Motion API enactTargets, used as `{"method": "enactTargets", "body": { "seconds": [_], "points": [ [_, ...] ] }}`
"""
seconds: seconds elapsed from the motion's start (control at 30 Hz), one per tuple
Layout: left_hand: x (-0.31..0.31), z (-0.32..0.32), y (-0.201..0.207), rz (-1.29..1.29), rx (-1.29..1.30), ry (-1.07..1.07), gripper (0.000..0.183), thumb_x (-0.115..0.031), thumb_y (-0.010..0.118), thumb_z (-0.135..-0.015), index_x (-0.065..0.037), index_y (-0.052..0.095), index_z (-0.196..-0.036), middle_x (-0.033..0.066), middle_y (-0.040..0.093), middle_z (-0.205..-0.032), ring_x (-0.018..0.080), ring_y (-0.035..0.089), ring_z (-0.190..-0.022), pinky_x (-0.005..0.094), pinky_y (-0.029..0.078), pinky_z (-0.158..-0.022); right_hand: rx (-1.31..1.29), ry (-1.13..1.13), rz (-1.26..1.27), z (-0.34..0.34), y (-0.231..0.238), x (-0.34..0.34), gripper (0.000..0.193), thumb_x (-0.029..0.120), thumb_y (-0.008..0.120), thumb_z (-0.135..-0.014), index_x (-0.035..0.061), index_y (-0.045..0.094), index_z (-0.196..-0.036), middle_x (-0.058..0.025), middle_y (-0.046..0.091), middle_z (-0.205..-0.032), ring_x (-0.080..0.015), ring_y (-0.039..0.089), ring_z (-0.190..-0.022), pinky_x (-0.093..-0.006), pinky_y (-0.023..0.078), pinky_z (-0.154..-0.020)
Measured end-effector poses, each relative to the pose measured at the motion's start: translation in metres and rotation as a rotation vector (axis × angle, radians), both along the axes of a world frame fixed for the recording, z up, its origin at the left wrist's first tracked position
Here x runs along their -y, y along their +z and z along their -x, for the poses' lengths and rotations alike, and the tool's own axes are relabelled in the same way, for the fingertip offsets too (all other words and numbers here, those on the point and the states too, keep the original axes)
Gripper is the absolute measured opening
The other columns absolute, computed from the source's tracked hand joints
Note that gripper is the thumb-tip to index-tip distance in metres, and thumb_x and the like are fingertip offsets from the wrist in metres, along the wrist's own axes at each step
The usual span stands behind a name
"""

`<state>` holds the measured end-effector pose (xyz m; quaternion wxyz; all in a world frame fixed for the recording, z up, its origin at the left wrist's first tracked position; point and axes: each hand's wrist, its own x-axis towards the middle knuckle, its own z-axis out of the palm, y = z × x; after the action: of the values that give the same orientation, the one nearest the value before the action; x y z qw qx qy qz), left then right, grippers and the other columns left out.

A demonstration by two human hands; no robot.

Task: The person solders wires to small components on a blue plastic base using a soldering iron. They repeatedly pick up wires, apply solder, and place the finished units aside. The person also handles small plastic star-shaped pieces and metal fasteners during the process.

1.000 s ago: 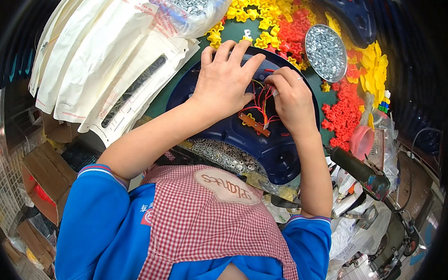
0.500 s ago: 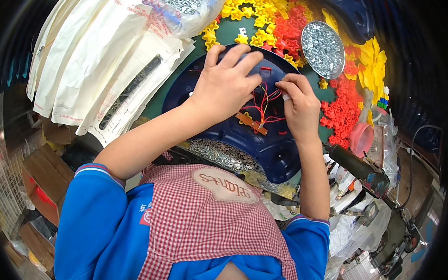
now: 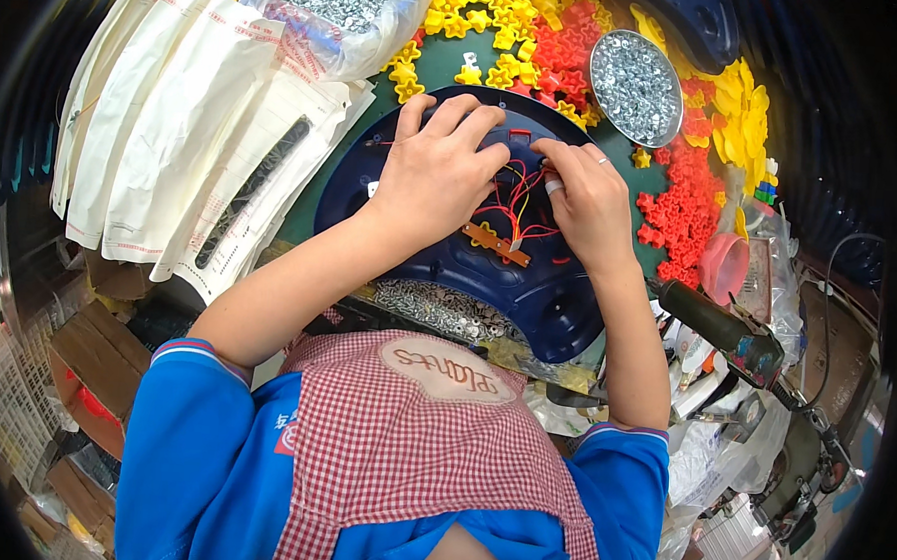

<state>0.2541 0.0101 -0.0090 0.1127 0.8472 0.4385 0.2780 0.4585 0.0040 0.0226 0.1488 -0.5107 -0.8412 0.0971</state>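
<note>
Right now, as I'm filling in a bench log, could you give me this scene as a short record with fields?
Left hand: palm down over the blue shell
Right hand: fingertips at the red and yellow wires; grip unclear
In the blue shell: brown strip, wires beside it
To the left: white paper sheets
To the right: red pieces
Far side: yellow stars, small metal pieces

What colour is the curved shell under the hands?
The shell is dark blue, clearest in the head view.
</note>
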Motion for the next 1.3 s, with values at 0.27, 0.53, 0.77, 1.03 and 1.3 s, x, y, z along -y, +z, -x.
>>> {"method": "enactTargets", "body": {
  "seconds": [0.27, 0.53, 0.77, 1.03, 1.3],
  "points": [
    [-0.002, -0.013, 0.007, -0.207, -0.205, -0.041, 0.011, -0.021, 0.065, -0.071, -0.015, 0.069, -0.08, 0.0008, 0.06, -0.104, 0.018, 0.053, -0.108, 0.039, 0.037, -0.093, 0.162, -0.019, -0.038, -0.016, 0.026, 0.03, 0.015, 0.002, 0.071, -0.076, 0.0049, 0.071, -0.091, -0.0058, 0.064, -0.084, -0.0244, 0.06, -0.079, -0.0358, 0.049, -0.069],
    [-0.007, -0.02, 0.013, -0.095, -0.199, -0.174, 0.027, -0.017, 0.061, -0.079, -0.017, 0.07, -0.105, 0.0023, 0.058, -0.119, 0.0201, 0.053, -0.116, 0.0375, 0.039, -0.095, 0.186, -0.005, -0.291, -0.016, 0.017, 0.042, 0.027, 0.003, 0.066, -0.07, 0.0057, 0.072, -0.096, -0.003, 0.064, -0.091, -0.0213, 0.06, -0.089, -0.0353, 0.047, -0.076],
    [-0.003, 0.003, 0.011, -0.045, -0.151, -0.118, 0.023, -0.015, 0.075, -0.069, -0.01, 0.071, -0.091, 0.0036, 0.062, -0.108, 0.023, 0.058, -0.107, 0.038, 0.046, -0.095, 0.107, -0.118, -0.207, -0.009, -0.001, 0.045, 0.018, 0.003, 0.067, -0.073, 0.0053, 0.068, -0.092, -0.0057, 0.066, -0.092, -0.0245, 0.064, -0.086, -0.0343, 0.052, -0.074],
    [0.0, 0.0, 0.002, -0.092, -0.113, -0.094, 0.016, -0.015, 0.074, -0.07, -0.009, 0.072, -0.084, 0.0034, 0.063, -0.104, 0.0233, 0.059, -0.103, 0.039, 0.047, -0.093, -0.089, -0.31, -0.151, -0.006, 0.001, 0.061, 0.027, -0.003, 0.068, -0.07, 0.0072, 0.067, -0.095, -0.006, 0.067, -0.085, -0.0252, 0.066, -0.088, -0.0365, 0.053, -0.077],
    [0.001, 0.001, 0.002, -0.081, -0.094, -0.08, 0.018, -0.016, 0.075, -0.07, -0.009, 0.072, -0.086, 0.0033, 0.064, -0.104, 0.0237, 0.059, -0.102, 0.0402, 0.046, -0.094, -0.038, -0.303, -0.128, -0.006, 0.003, 0.055, 0.025, -0.002, 0.07, -0.076, 0.0092, 0.067, -0.097, -0.003, 0.065, -0.076, -0.0212, 0.06, -0.076, -0.0356, 0.043, -0.074]
  ]
}}
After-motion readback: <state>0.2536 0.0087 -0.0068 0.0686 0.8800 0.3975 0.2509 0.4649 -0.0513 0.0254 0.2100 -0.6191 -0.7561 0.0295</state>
